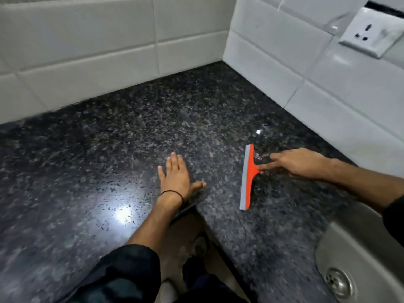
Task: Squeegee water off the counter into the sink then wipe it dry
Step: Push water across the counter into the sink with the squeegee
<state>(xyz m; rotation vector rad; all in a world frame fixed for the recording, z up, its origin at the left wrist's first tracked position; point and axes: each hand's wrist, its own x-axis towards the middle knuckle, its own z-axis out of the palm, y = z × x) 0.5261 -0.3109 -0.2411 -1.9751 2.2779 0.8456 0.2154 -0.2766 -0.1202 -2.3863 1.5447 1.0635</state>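
While the left hand (177,178) lies flat and open on the dark speckled counter (122,136), palm down with fingers spread and nothing in it, the right hand (299,164) reaches in from the right with its fingers stretched toward the squeegee (248,178). Its fingertips (263,168) touch the orange body where the clear handle joins, but the hand is loosely open and whether it has a real grip on the handle cannot be told. The squeegee rests on the counter with its grey blade edge facing left, near the tiled wall (328,88). A steel sink (349,254) with its drain sits at the lower right. A bright light reflects off the counter near the left forearm, and a wall socket (371,31) shows at the upper right.
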